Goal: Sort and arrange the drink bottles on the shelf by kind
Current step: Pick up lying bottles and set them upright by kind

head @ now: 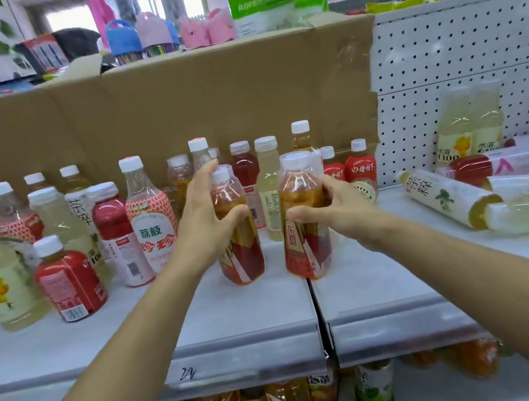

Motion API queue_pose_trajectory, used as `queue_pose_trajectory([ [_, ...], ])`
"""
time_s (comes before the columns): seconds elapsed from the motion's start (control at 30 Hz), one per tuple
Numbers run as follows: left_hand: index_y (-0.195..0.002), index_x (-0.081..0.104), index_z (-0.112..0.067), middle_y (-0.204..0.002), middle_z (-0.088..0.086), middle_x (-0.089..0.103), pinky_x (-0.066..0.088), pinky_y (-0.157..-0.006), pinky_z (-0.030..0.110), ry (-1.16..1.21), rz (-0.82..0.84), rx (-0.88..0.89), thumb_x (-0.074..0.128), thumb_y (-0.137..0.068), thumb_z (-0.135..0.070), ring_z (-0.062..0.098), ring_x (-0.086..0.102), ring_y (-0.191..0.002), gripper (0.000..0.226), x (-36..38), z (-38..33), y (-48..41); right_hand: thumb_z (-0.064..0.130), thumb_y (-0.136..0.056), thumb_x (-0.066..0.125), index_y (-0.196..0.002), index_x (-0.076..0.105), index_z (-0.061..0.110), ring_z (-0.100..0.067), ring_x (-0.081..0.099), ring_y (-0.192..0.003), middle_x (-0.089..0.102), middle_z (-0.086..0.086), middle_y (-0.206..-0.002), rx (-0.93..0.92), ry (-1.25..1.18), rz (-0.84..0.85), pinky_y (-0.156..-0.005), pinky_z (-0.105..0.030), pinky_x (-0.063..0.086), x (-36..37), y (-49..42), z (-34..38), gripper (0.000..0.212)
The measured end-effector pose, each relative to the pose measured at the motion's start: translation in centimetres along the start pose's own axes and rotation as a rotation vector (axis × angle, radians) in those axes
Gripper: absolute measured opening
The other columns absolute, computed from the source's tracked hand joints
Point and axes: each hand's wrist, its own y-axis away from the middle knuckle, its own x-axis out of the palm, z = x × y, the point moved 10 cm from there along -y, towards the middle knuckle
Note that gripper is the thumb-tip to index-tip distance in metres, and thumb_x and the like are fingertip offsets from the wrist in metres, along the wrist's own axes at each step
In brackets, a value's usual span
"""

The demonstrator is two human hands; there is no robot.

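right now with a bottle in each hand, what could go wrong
Crowding: the left grip holds the left amber bottle and the right grip holds the right amber bottle, with upright bottles packed close behind. Setting either back could topple the pale yellow bottle between them.
Rolling: the lying tea bottle at the right could roll off the shelf if bumped.

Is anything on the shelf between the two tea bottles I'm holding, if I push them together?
Nothing visible: the shelf is bare between the left bottle and the right bottle. A pale bottle stands farther back, behind the gap.
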Motion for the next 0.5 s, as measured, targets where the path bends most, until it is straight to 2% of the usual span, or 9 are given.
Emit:
queue_pose_trajectory([
  [0.07, -0.155, 0.016, -0.037, -0.161, -0.001, 0.024, 0.035, -0.116, 0.052, 0.016, -0.024, 0.010, 0.069, -0.091, -0.022, 0.021, 0.030, -0.146, 0.084, 0.1, 0.1, 0.7, 0.033, -0.081, 0.079, -0.122, 0.054, 0.027, -0.009, 0.061, -0.106, 0.065, 0.010, -0.112, 0.019, 0.049, -0.004, -0.085, -0.028, 0.051, 0.1, 0.5, -0.6, 0.048],
  [0.13, -0.156, 0.009, -0.039, -0.163, -0.003, 0.018, 0.031, -0.117, 0.054, 0.032, -0.034, -0.012, 0.066, -0.094, -0.018, 0.020, 0.023, -0.149, 0.087, 0.3, 0.3, 1.3, 0.028, -0.085, 0.076, -0.126, 0.054, 0.024, -0.010, 0.059, -0.111, 0.063, 0.010, -0.117, 0.011, 0.092, -0.010, -0.095, -0.032, 0.050, 0.0, 1.6, -1.3, 0.047],
  [0.27, -0.157, 0.012, -0.033, -0.161, -0.004, 0.017, 0.033, -0.117, 0.048, 0.061, -0.083, -0.102, 0.068, -0.093, -0.023, 0.019, 0.024, -0.147, 0.085, 0.6, -0.4, 3.5, 0.021, -0.091, 0.069, -0.144, 0.045, 0.022, -0.010, 0.052, -0.122, 0.056, 0.005, -0.133, 0.004, 0.226, 0.028, -0.106, -0.036, 0.046, -0.6, 4.4, -3.6, 0.059],
  [0.33, -0.153, 0.024, -0.023, -0.156, -0.001, 0.023, 0.031, -0.119, 0.043, 0.003, -0.173, -0.012, 0.069, -0.092, -0.024, 0.017, 0.025, -0.144, 0.076, 0.5, -2.8, 5.1, 0.023, -0.091, 0.068, -0.147, 0.043, 0.023, -0.008, 0.049, -0.126, 0.053, 0.004, -0.139, 0.008, 0.291, 0.058, -0.108, -0.033, 0.043, -1.4, 5.8, -4.4, 0.061],
  [0.4, -0.148, 0.034, -0.019, -0.151, -0.001, 0.029, 0.027, -0.120, 0.033, -0.015, -0.218, 0.171, 0.069, -0.091, -0.020, 0.011, 0.025, -0.142, 0.067, 1.4, -6.5, 6.8, 0.027, -0.092, 0.067, -0.142, 0.049, 0.027, -0.004, 0.048, -0.127, 0.052, 0.010, -0.141, -0.016, 0.386, 0.085, -0.109, -0.029, 0.041, -2.7, 6.8, -4.8, 0.053],
  [0.43, -0.145, 0.037, -0.020, -0.148, -0.004, 0.032, 0.026, -0.118, 0.024, 0.001, -0.172, 0.247, 0.069, -0.090, -0.019, 0.008, 0.028, -0.139, 0.063, 2.7, -8.2, 7.4, 0.029, -0.092, 0.067, -0.140, 0.053, 0.028, -0.003, 0.048, -0.127, 0.053, 0.013, -0.140, -0.030, 0.443, 0.084, -0.109, -0.028, 0.040, -3.7, 7.1, -4.9, 0.050],
  [0.5, -0.142, 0.040, -0.024, -0.142, -0.010, 0.035, 0.029, -0.106, 0.008, 0.034, 0.019, 0.339, 0.067, -0.092, -0.023, 0.000, 0.034, -0.130, 0.057, 6.6, -11.0, 8.2, 0.034, -0.092, 0.067, -0.136, 0.056, 0.028, -0.003, 0.046, -0.127, 0.054, 0.014, -0.138, -0.034, 0.568, 0.047, -0.111, -0.031, 0.038, -6.4, 7.4, -5.2, 0.046],
])
